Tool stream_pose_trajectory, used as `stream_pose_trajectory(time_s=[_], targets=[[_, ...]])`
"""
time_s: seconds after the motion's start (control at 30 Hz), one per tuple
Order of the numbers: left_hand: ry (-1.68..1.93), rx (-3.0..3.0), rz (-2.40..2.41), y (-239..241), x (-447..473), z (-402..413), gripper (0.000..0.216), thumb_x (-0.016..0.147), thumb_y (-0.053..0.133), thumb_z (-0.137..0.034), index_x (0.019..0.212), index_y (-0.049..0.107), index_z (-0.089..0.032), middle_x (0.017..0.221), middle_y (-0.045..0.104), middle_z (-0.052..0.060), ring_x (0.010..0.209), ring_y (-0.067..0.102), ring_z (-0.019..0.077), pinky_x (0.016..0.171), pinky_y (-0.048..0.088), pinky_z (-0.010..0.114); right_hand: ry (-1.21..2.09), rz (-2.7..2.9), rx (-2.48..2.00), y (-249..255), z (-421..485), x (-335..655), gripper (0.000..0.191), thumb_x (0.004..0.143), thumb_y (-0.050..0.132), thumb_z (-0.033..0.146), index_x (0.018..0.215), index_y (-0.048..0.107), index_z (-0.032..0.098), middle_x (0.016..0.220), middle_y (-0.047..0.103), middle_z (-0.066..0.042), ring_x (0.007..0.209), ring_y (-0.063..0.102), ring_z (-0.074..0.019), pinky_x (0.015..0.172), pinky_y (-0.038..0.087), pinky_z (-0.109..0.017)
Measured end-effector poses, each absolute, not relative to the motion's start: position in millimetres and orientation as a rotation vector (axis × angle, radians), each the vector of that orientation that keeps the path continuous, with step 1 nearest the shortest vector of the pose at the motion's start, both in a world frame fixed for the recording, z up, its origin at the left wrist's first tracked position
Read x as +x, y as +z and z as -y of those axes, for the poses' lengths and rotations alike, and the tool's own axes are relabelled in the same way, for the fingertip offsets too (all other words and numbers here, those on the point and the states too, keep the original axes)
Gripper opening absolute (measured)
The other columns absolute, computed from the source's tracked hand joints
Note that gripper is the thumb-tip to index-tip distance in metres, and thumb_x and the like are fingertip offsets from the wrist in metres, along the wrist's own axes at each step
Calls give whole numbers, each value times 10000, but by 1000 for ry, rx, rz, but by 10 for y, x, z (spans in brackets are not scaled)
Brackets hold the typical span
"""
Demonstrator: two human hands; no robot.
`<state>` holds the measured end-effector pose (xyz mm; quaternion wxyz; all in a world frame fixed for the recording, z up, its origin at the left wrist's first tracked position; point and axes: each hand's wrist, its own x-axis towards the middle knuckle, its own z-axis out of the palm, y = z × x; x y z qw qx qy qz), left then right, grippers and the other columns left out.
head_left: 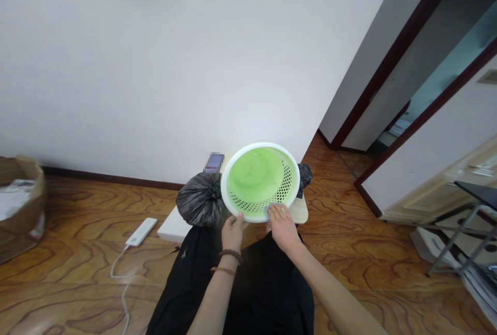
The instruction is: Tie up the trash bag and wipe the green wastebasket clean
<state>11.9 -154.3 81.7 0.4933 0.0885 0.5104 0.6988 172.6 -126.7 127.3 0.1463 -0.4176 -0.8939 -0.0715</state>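
Note:
A green plastic basket point(256, 174) with a white rim and perforated wall is tilted toward me above a small pale table point(301, 212). My left hand point(232, 231), with bead bracelets on the wrist, grips the basket's near rim. My right hand point(282, 223) presses a small greyish cloth point(275, 207) against the inside of the near rim, fingers curled on it. A full black garbage bag point(200, 198) lies just left of the basket, touching it.
A white power bank point(141, 231) with a cable lies on the wooden floor at left. A cardboard box point(19, 205) stands at far left. An open doorway point(407, 97) is at right, with a metal-legged stand point(462, 231) beside a cabinet.

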Motion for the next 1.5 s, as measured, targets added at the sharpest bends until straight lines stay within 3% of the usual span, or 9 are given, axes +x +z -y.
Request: stream_pose_trajectory(time_s=[0.2, 0.43, 0.8, 1.1, 1.37, 1.5], targets=[[1711, 222, -1236, 816, 100, 1539, 298, 718, 680, -271, 927, 554, -99, 925, 668, 127, 777, 674, 176, 832, 524, 348, -183, 2532, -1258, 1189, 1321, 1580, 396, 883, 345, 189, 1245, 492, 124, 1268, 517, -129, 1233, 399, -226, 1080, 209, -441], [1694, 112, -1149, 911, 44, 1530, 216, 742, 653, -215, 901, 562, -102, 840, 677, 121, 746, 675, 179, 820, 531, 349, -142, 2542, -1235, 1231, 1389, 1456, 402, 892, 340, 215, 1258, 487, 135, 1280, 511, -113, 1223, 411, -220, 1076, 234, -411], [1725, 73, -1124, 1048, 125, 1545, 215, 698, 689, -196, 837, 595, -62, 748, 662, 116, 740, 667, 190, 789, 541, 374, -346, 2563, -1336, 1411, 1191, 1663, 399, 866, 351, 152, 1231, 494, 78, 1269, 508, -149, 1257, 353, -219, 1099, 75, -416], [1704, 63, -1189, 886, 93, 1519, 297, 696, 696, -200, 932, 575, -66, 853, 664, 126, 759, 666, 164, 789, 533, 338, -137, 2611, -1335, 1255, 1362, 1464, 389, 910, 299, 216, 1228, 495, 109, 1251, 529, -118, 1218, 395, -185, 1083, 129, -377], [1702, 68, -1130, 965, 168, 1544, 270, 717, 674, -241, 892, 583, -57, 839, 666, 136, 757, 665, 169, 810, 528, 350, -304, 2484, -1421, 1447, 1241, 1527, 378, 878, 332, 156, 1194, 512, 56, 1225, 533, -175, 1236, 365, -216, 1085, 80, -423], [1701, 36, -1151, 1012, 193, 1556, 256, 737, 653, -245, 897, 581, -59, 813, 669, 136, 744, 666, 168, 808, 527, 358, -158, 2510, -1394, 1429, 1268, 1405, 372, 904, 311, 208, 1185, 520, 83, 1205, 557, -143, 1211, 400, -199, 1075, 145, -391]])
